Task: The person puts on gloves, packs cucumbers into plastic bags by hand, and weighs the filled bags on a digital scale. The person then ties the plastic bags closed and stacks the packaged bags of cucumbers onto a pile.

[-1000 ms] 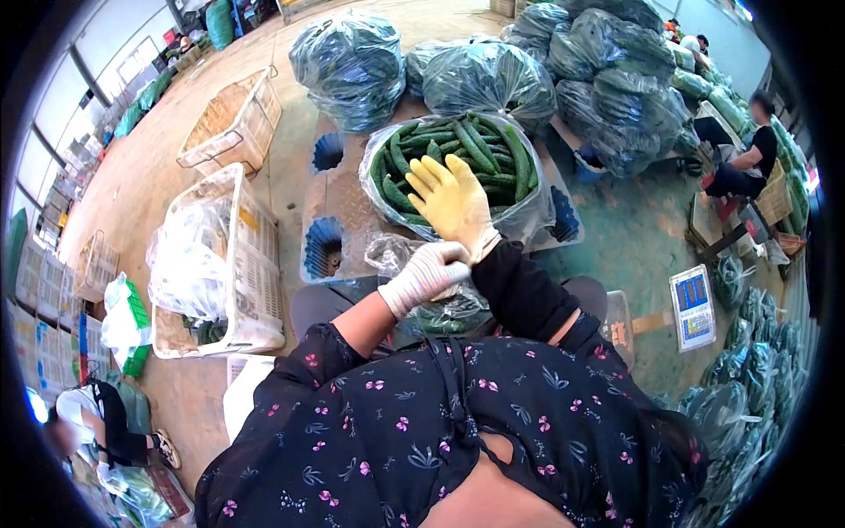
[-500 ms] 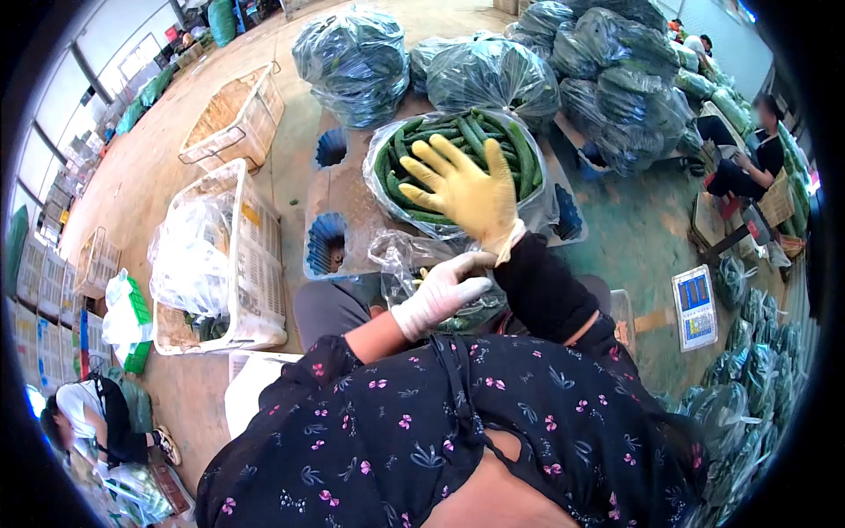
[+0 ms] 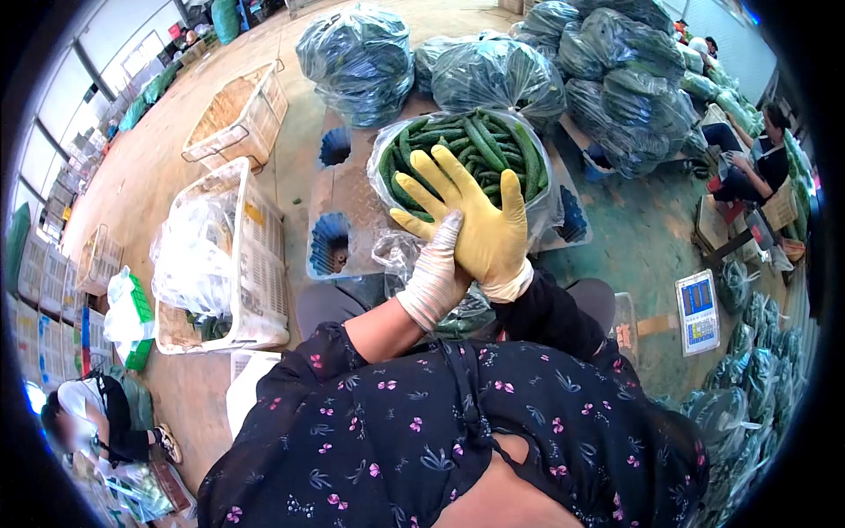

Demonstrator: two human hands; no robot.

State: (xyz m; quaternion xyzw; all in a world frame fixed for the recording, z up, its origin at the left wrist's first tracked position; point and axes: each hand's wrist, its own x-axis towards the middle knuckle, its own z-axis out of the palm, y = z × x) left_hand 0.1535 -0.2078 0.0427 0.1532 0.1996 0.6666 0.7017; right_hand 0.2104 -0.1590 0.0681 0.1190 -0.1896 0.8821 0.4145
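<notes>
My right hand (image 3: 484,233), in a yellow rubber glove, is held up with its fingers spread and its palm towards me. It holds nothing. My left hand (image 3: 437,277), in a white striped glove, grips the little-finger side of the yellow glove. Its thumb lies along the edge of the palm, and its other fingers are hidden behind. Just beyond both hands, a clear plastic bag (image 3: 550,211) stands with its mouth wide, full of green cucumbers (image 3: 480,136). Crumpled clear plastic (image 3: 396,255) lies near my left wrist.
The bag stands on a pallet (image 3: 352,189). Filled bags (image 3: 352,66) are behind it, with more piled at right (image 3: 616,88). Crates (image 3: 264,264) stand at left. A scale display (image 3: 698,312) and bagged produce (image 3: 748,378) are at right. Other people sit at right (image 3: 757,163) and lower left (image 3: 110,414).
My left hand has moved from the yellow glove's cuff up to the side of its palm. My right hand has come slightly lower and closer and turned more upright.
</notes>
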